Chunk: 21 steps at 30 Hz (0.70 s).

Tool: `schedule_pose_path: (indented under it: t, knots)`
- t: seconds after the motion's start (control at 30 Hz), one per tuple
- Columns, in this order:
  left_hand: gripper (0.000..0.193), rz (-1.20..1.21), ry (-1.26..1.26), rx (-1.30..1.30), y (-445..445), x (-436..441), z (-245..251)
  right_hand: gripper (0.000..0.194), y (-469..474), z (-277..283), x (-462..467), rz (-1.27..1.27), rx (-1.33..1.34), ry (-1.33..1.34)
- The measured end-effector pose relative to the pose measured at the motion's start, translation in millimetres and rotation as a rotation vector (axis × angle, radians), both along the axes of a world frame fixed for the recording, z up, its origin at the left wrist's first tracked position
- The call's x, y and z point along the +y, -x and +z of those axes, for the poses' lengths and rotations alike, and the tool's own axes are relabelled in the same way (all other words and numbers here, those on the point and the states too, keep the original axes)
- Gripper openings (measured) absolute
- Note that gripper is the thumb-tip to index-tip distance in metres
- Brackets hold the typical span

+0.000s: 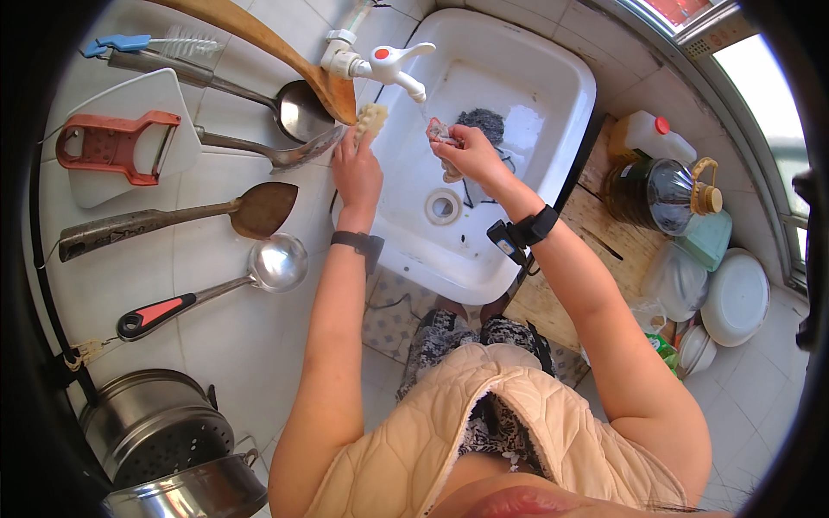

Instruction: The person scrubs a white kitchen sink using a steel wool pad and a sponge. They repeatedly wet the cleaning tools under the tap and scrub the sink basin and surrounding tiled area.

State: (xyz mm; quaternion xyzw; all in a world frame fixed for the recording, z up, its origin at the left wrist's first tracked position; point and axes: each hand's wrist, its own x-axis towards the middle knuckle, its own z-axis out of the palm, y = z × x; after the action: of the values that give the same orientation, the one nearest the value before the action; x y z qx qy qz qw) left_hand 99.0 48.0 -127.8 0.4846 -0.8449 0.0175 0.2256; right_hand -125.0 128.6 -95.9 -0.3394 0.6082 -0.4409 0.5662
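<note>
Over the white ceramic sink (414, 223), my right hand (476, 155) grips a wet, crumpled cloth (451, 169) with a red edge, just below the spout of the white tap (395, 68). A thin stream of water falls beside it. My left hand (357, 171) is at the sink's left rim, its fingers on a pale yellow, bumpy sponge (371, 122). Whether it grips the sponge or only touches it is not clear. A dark mesh scouring pad (482, 123) lies in the basin behind my right hand. Below it is a dark-edged cloth (478, 193), partly hidden by that hand, near the drain (443, 206).
Ladles, spatulas, a red peeler (116, 147) and a wooden spoon (278, 48) hang along the left wall. Steel pots (155, 414) stand at lower left. Right of the sink, a wooden board (550, 291) adjoins an oil bottle (654, 194), containers and white bowls (735, 298).
</note>
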Motion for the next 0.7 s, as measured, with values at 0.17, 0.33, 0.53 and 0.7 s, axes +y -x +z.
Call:
schedule_pose_path:
  t: [0.17, 0.33, 0.53, 0.7]
  knots:
    - [0.042, 0.012, 0.061, -0.094, 8, -11, 0, 0.027, -5, -31, 7, -0.014, 0.012, 0.018]
    - [0.044, 0.017, -0.011, -0.046, 16, -13, -3, 0.027, -8, -22, 22, -0.013, 0.008, -0.070]
    - [0.032, 0.042, -0.025, -0.050, 26, -25, -9, 0.028, -3, -26, 26, -0.044, 0.008, -0.046]
    - [0.022, 0.106, -0.256, -0.076, 21, -40, -11, 0.029, 0, -23, 22, -0.045, -0.058, -0.062]
